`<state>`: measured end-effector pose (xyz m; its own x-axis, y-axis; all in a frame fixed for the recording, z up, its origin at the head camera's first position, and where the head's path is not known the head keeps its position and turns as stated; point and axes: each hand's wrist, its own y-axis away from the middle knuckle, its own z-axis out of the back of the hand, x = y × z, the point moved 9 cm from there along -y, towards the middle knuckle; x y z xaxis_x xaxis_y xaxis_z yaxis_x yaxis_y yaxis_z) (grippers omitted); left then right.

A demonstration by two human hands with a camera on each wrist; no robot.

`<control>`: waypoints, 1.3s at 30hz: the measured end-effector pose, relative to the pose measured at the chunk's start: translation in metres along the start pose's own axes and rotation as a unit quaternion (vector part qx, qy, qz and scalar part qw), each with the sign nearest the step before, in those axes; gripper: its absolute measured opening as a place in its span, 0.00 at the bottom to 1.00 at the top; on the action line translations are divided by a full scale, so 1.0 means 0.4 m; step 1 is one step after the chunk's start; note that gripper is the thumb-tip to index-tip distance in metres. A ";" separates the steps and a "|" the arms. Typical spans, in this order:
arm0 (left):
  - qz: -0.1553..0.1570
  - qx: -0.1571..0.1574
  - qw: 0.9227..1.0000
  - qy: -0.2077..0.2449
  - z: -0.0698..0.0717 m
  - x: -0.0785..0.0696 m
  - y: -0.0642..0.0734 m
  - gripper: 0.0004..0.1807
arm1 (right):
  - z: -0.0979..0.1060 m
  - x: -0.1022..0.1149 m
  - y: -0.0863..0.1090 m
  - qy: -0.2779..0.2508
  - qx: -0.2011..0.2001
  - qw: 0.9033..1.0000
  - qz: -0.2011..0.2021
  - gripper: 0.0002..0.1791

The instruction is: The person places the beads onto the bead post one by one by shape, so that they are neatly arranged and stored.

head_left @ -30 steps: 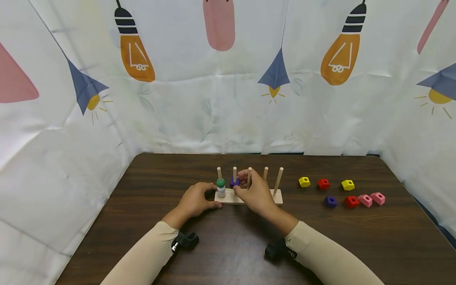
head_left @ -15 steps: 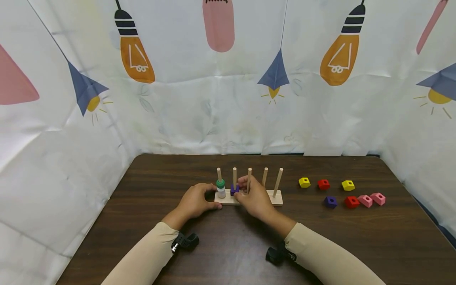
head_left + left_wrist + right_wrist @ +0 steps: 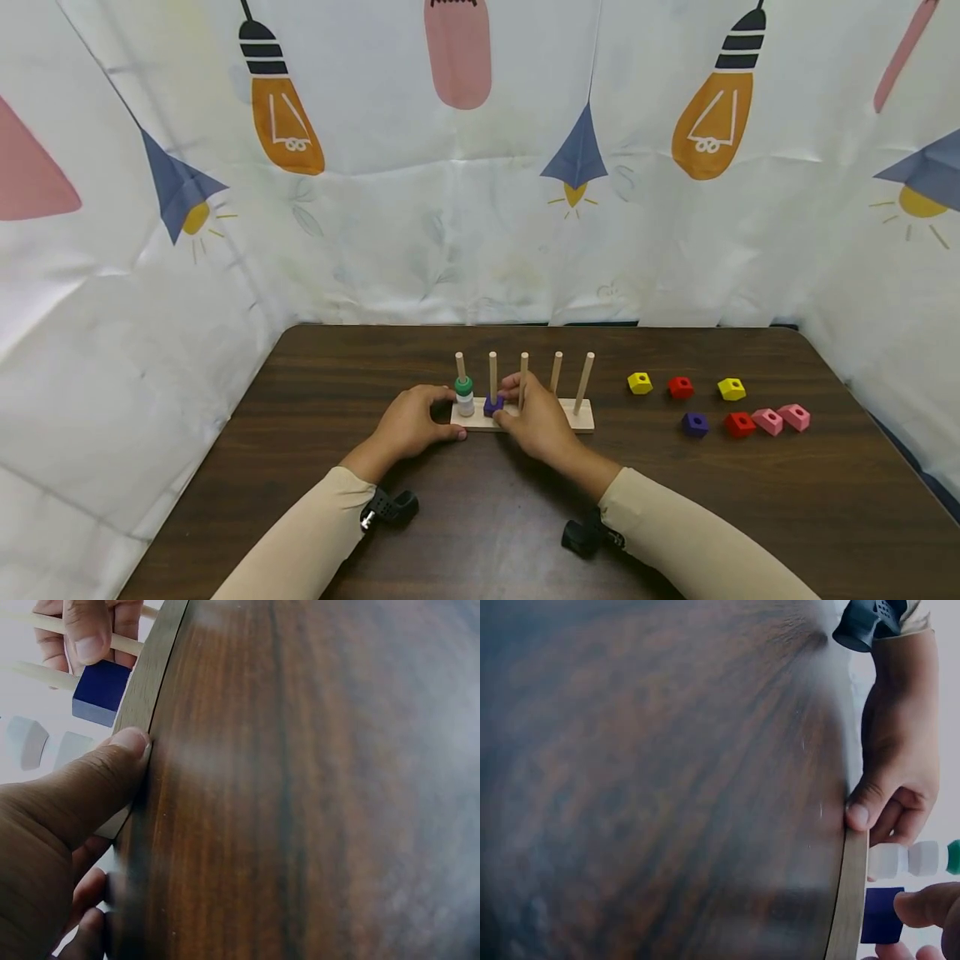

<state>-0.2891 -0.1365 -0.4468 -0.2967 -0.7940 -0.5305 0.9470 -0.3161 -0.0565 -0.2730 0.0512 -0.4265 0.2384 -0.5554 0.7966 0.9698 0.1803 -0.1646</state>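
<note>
A wooden peg stand (image 3: 582,420) with several upright pegs lies on the table. My left hand (image 3: 411,422) holds its left end, thumb along the front edge and fingers behind. Green and white pieces (image 3: 464,398) are stacked on the leftmost peg. At the foot of the second peg sits a purple block (image 3: 492,406), down against the base. My right hand (image 3: 542,422) pinches this block, its thumb on the block's upper front edge in the right wrist view and its fingertips partly hidden beside it. The other pegs carry nothing.
On the brown table (image 3: 480,533), to the right, lie loose blocks with holes: two yellow ones, one nearer (image 3: 731,389), two red, one nearer (image 3: 740,424), a purple one (image 3: 694,425) and two pink, one outermost (image 3: 794,417). A printed curtain (image 3: 480,233) hangs behind.
My right hand has lowered the purple block down the second peg to the base. My left hand has stayed at the stand's left end.
</note>
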 end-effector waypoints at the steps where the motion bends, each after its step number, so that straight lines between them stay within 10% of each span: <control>1: 0.000 0.000 1.000 0.000 0.000 0.001 0.000 0.33 | -0.001 0.000 -0.001 0.000 0.005 1.000 -0.001 0.23; 12: 0.001 0.003 1.000 -0.007 0.005 0.000 -0.003 0.32 | 0.010 0.002 0.021 -0.005 0.066 0.998 0.015 0.40; 24: 0.008 0.002 1.000 -0.005 0.005 0.000 0.005 0.32 | 0.082 -0.033 0.102 0.062 0.158 0.984 0.047 0.36; 39: 0.008 0.001 1.000 -0.002 0.003 -0.001 0.003 0.32 | 0.275 -0.136 0.148 0.106 0.132 0.983 0.077 0.25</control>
<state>-0.2880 -0.1372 -0.4456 -0.2814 -0.8017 -0.5273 0.9516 -0.3040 -0.0457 -0.2342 0.1813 -0.4156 0.4134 -0.6572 0.6303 0.8809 0.4639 -0.0942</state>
